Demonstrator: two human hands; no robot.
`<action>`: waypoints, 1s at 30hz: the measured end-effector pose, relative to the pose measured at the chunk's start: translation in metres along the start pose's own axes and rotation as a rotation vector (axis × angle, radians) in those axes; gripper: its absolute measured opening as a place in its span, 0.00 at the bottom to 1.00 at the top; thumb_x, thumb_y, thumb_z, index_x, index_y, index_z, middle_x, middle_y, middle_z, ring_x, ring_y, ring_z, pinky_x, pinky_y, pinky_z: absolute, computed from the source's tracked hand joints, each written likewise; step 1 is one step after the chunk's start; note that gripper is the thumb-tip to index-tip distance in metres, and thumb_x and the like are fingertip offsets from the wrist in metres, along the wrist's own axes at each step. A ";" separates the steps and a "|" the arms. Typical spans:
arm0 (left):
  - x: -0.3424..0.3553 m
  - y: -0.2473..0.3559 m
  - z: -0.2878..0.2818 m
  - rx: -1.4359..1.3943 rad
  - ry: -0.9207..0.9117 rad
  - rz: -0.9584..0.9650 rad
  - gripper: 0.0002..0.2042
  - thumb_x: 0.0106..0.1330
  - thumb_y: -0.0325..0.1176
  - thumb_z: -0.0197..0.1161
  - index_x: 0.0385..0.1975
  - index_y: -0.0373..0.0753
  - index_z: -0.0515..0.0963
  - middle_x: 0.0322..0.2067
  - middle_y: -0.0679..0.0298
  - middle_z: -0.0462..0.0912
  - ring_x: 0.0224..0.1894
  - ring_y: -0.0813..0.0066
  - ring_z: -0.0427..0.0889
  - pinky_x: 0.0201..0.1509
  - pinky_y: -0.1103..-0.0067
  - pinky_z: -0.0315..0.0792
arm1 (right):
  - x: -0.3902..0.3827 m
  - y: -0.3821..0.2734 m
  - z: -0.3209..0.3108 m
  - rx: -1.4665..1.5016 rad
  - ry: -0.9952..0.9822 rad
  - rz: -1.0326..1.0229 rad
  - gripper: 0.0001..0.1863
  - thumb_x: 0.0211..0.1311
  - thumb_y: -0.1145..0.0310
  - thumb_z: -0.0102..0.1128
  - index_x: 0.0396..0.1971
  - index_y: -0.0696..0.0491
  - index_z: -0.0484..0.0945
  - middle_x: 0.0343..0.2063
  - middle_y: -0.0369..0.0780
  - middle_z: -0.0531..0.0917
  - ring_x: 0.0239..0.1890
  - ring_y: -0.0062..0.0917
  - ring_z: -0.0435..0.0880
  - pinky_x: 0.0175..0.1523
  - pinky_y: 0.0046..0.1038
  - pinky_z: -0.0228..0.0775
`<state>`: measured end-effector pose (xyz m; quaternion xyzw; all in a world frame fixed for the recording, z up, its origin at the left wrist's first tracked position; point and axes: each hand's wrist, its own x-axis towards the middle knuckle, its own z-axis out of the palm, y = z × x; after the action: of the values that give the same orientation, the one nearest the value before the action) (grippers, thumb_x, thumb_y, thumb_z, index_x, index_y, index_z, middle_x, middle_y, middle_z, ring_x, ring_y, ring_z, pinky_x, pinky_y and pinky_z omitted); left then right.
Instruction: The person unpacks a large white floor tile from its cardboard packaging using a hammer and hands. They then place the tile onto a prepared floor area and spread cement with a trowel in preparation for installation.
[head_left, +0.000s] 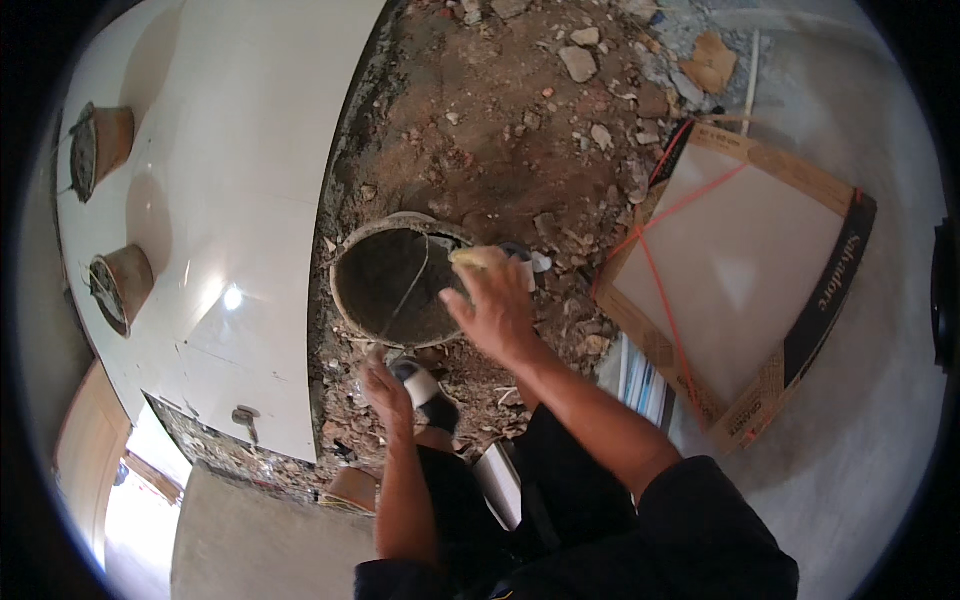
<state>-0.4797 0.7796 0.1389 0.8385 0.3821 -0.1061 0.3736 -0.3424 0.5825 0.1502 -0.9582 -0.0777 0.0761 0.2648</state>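
Observation:
A round bucket (338,290) with a dirty rim and dark grey contents stands on the rubble, its thin handle (408,290) crossing the opening. Over its right rim is my right hand (497,312), slightly blurred, fingers bent with the thumb apart. A small yellowish piece (477,256) shows at its fingertips; I cannot tell its kind. My left hand (384,390) is at the bucket's near side, just below the rim, with fingers drawn together. Whatever they hold, if anything, is hidden. My foot in a dark and white sandal (420,384) is beside it.
Large pale tiles (750,220) in cardboard edging with red straps lie at right. At left, two mortar-filled buckets (115,140) (128,280) stand on a glossy pale surface (250,150) bearing a metal latch (245,424). Broken stones (577,64) litter the earth. Another bucket (352,488) sits near my left forearm.

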 end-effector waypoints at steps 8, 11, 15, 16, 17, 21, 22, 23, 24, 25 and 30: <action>0.097 -0.065 0.001 0.070 -0.037 0.020 0.23 0.73 0.45 0.40 0.54 0.30 0.70 0.48 0.43 0.75 0.52 0.46 0.73 0.54 0.65 0.66 | 0.023 0.028 0.052 -0.118 -0.898 0.117 0.16 0.53 0.65 0.57 0.41 0.56 0.76 0.33 0.49 0.82 0.35 0.45 0.83 0.39 0.45 0.74; 0.107 -0.086 0.003 -0.109 -0.111 -0.039 0.25 0.73 0.46 0.39 0.53 0.29 0.70 0.48 0.41 0.75 0.53 0.48 0.74 0.55 0.65 0.66 | 0.007 0.008 0.030 -0.133 -0.950 0.131 0.16 0.55 0.64 0.51 0.43 0.54 0.75 0.32 0.48 0.83 0.37 0.45 0.82 0.41 0.44 0.73; 0.115 -0.098 0.006 -0.112 -0.154 0.044 0.24 0.74 0.47 0.39 0.46 0.29 0.73 0.39 0.46 0.77 0.43 0.51 0.75 0.48 0.67 0.67 | -0.039 0.035 -0.096 0.204 -0.825 0.259 0.27 0.60 0.53 0.56 0.55 0.52 0.67 0.36 0.50 0.81 0.41 0.47 0.80 0.44 0.42 0.71; 0.116 -0.099 0.007 -0.118 -0.139 0.069 0.24 0.74 0.47 0.39 0.45 0.29 0.73 0.37 0.47 0.77 0.40 0.54 0.74 0.46 0.68 0.67 | -0.053 0.044 -0.122 0.285 -0.723 0.239 0.27 0.60 0.53 0.56 0.54 0.53 0.68 0.36 0.51 0.81 0.41 0.47 0.80 0.44 0.42 0.71; 0.117 -0.099 0.010 -0.142 -0.123 0.113 0.24 0.74 0.47 0.38 0.43 0.29 0.73 0.34 0.49 0.77 0.38 0.56 0.74 0.45 0.68 0.67 | -0.064 0.056 -0.136 0.364 -0.613 0.222 0.26 0.60 0.53 0.57 0.52 0.53 0.68 0.36 0.51 0.80 0.41 0.48 0.79 0.44 0.42 0.71; 0.119 -0.097 0.015 -0.225 -0.130 0.004 0.23 0.74 0.46 0.37 0.41 0.28 0.72 0.35 0.55 0.77 0.39 0.70 0.72 0.45 0.71 0.67 | -0.063 0.121 -0.103 0.194 -0.511 0.370 0.23 0.60 0.53 0.58 0.46 0.56 0.70 0.34 0.52 0.80 0.40 0.46 0.81 0.42 0.42 0.71; 0.119 -0.096 0.015 -0.232 -0.125 0.038 0.24 0.74 0.46 0.37 0.42 0.28 0.72 0.37 0.55 0.77 0.40 0.70 0.72 0.46 0.72 0.66 | -0.048 0.140 -0.066 0.119 -0.413 0.354 0.23 0.60 0.53 0.57 0.45 0.57 0.70 0.34 0.52 0.80 0.39 0.45 0.81 0.41 0.42 0.72; 0.119 -0.095 0.013 -0.241 -0.139 0.054 0.24 0.74 0.46 0.37 0.43 0.28 0.72 0.38 0.55 0.77 0.40 0.70 0.72 0.47 0.73 0.66 | -0.033 0.157 -0.030 0.056 -0.311 0.325 0.22 0.60 0.53 0.57 0.44 0.57 0.70 0.34 0.52 0.80 0.38 0.44 0.82 0.40 0.42 0.72; 0.119 -0.093 0.011 -0.262 -0.147 0.108 0.24 0.75 0.46 0.37 0.44 0.27 0.72 0.39 0.55 0.78 0.41 0.70 0.73 0.48 0.74 0.66 | -0.020 0.171 0.000 0.008 -0.358 0.303 0.22 0.60 0.53 0.56 0.43 0.56 0.70 0.34 0.52 0.80 0.37 0.44 0.82 0.39 0.42 0.73; 0.120 -0.092 0.010 -0.251 -0.194 0.076 0.24 0.75 0.46 0.37 0.45 0.27 0.72 0.40 0.55 0.78 0.42 0.69 0.73 0.49 0.74 0.66 | -0.007 0.186 0.029 -0.038 -0.397 0.271 0.22 0.61 0.52 0.56 0.43 0.55 0.70 0.35 0.51 0.80 0.36 0.44 0.82 0.38 0.43 0.74; 0.121 -0.086 0.002 -0.166 -0.234 0.029 0.26 0.75 0.47 0.36 0.48 0.28 0.70 0.43 0.56 0.77 0.44 0.70 0.72 0.51 0.74 0.66 | 0.034 0.245 0.090 -0.258 -0.563 0.084 0.23 0.61 0.48 0.52 0.42 0.55 0.71 0.31 0.51 0.82 0.34 0.43 0.83 0.38 0.42 0.76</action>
<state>-0.4587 0.8827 0.0343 0.7922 0.3313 -0.1657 0.4850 -0.2991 0.4253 -0.0566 -0.9274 -0.1172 0.3390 0.1058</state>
